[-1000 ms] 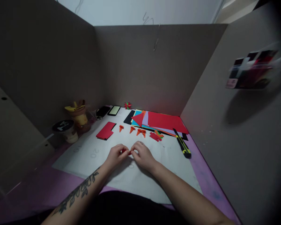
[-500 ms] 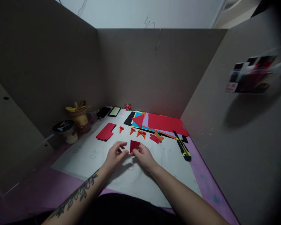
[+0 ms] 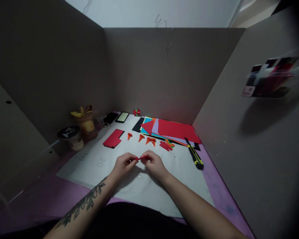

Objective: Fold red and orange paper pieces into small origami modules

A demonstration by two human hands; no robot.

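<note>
A small piece of red paper (image 3: 140,158) is pinched between both hands above the white sheet, seen nearly edge-on, so its folds do not show. My left hand (image 3: 126,164) grips its left end with thumb and fingertips. On the other end, my right hand (image 3: 153,163) closes thumb and fingers and covers part of it. Just beyond the hands lie several folded orange paper pieces (image 3: 150,141) in a row. Beside them are red paper strips (image 3: 165,146). A stack of red paper (image 3: 113,138) rests to the left.
Coloured sheets (image 3: 176,130) lie at the back right, near a black-and-yellow utility knife (image 3: 196,157). A finished paper star (image 3: 137,112), a phone (image 3: 122,117), a lidded cup (image 3: 73,139) and a tool pot (image 3: 85,124) stand behind. Grey panels (image 3: 174,73) enclose the table.
My left hand has closed on the red paper, which only my right hand held before. The paper has turned from a flat-facing triangle to a thin edge between the fingers.
</note>
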